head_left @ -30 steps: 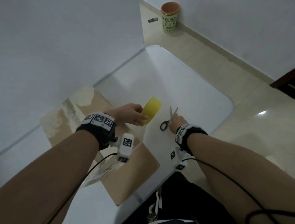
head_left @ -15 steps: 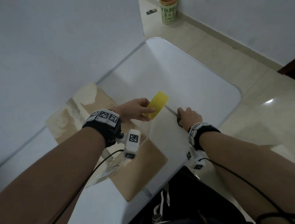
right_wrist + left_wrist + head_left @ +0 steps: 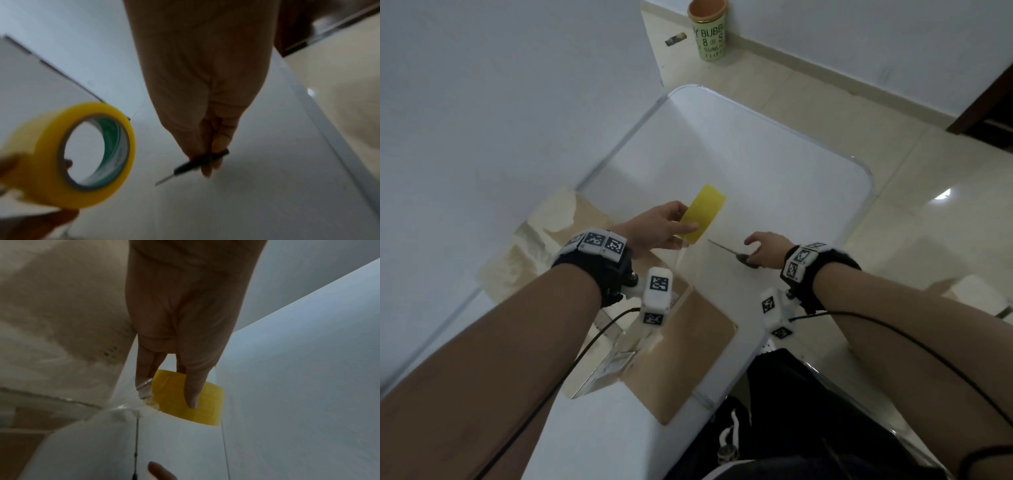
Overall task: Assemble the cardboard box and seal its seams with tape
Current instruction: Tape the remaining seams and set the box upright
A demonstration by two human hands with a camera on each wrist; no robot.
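My left hand (image 3: 657, 228) grips a yellow tape roll (image 3: 703, 214) above the white table (image 3: 774, 178); a clear strip of tape runs from the roll down toward the cardboard box (image 3: 688, 346). In the left wrist view my thumb lies across the tape roll (image 3: 197, 400). The brown box lies on the table at the left, partly under my left forearm, with taped, whitish flaps at its far end. My right hand (image 3: 765, 250) holds black-handled scissors (image 3: 729, 251) with their blades pointing left at the roll. In the right wrist view my fingers curl round the scissors (image 3: 197, 164) beside the tape roll (image 3: 76, 154).
A wall stands along the table's left side. A green cup with an orange rim (image 3: 707, 29) stands on the tiled floor beyond the table. Dark furniture (image 3: 989, 113) is at the far right.
My right hand has picked the scissors up from the table and turned their blades toward the tape roll. My left hand has lifted the roll a little, away from the box.
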